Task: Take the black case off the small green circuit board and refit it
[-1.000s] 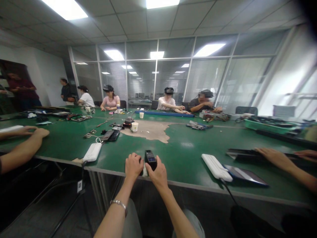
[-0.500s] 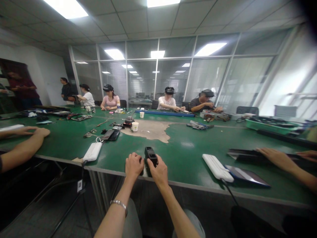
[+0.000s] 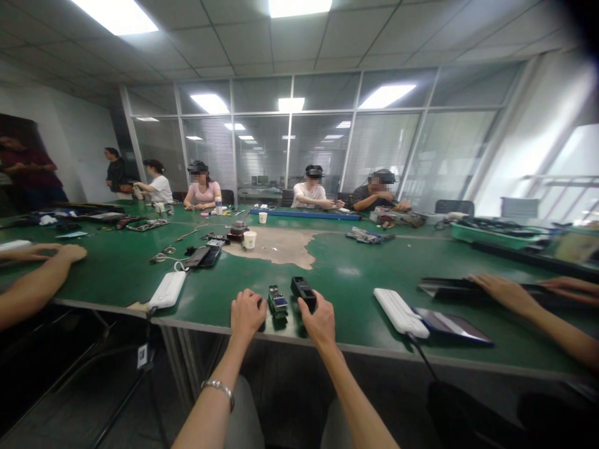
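A small green circuit board [image 3: 277, 304] with a bluish rectangle on it lies on the table near the front edge, between my hands. My right hand [image 3: 319, 318] is closed around a black plastic housing [image 3: 304, 292] with cut-outs in its top, just right of the board and apart from it. To the board's left, my left hand [image 3: 248, 315] is curled with its fingers down near the table. A dark piece [image 3: 262, 319] shows at its fingertips; most of it is hidden by the hand.
White power banks [image 3: 400, 312] lie on both sides, the right one beside a dark tablet-like panel [image 3: 453, 325]. A paper cup [image 3: 249, 239] stands ahead on a bare brown patch [image 3: 285, 244]. Co-workers' arms [image 3: 508, 293] rest at the far left and right.
The black housing has moved right in my right hand, away from my left hand. The circuit board now shows in the gap between them. The whole view has shifted slightly.
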Demonstrator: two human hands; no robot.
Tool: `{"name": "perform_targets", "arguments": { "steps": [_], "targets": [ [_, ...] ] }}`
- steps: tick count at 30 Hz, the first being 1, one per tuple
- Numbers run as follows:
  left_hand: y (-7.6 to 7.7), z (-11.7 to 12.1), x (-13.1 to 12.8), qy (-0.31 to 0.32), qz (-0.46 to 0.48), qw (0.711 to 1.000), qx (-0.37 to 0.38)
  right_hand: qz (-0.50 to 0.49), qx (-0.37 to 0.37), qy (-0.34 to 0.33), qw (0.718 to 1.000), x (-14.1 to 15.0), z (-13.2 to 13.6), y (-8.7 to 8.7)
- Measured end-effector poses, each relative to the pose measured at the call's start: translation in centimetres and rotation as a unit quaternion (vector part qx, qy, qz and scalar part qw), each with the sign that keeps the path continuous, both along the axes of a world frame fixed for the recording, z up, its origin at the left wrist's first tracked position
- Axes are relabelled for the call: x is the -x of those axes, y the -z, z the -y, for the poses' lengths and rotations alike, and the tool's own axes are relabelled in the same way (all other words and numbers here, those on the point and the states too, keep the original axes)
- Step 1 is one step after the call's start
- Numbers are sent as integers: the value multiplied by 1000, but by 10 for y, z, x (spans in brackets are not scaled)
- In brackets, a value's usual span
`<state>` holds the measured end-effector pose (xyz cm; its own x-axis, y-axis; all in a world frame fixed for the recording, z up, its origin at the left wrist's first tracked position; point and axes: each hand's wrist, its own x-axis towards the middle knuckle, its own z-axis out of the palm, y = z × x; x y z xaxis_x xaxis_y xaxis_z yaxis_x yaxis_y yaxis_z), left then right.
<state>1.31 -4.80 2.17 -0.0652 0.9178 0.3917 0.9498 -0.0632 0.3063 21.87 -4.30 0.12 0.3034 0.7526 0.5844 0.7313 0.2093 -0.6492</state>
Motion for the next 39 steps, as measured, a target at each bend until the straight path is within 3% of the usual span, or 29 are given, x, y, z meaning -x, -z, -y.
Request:
{"name": "perform_targets", "arguments": {
  "steps": [6, 22, 30, 39],
  "targets": [
    [1, 0, 0, 5, -4, 1000, -3, 24, 11, -8, 1000, 0, 1, 10],
    [4, -1, 0, 6, -10, 1000, -10, 23, -21, -12, 999, 0, 5, 14],
    [2, 0, 1, 9, -8, 1000, -7, 66, 37, -1, 997, 2, 8, 11],
    [3, -1, 1, 5, -8, 1000, -11, 39, 59, -10, 997, 3, 12, 3]
  ]
}}
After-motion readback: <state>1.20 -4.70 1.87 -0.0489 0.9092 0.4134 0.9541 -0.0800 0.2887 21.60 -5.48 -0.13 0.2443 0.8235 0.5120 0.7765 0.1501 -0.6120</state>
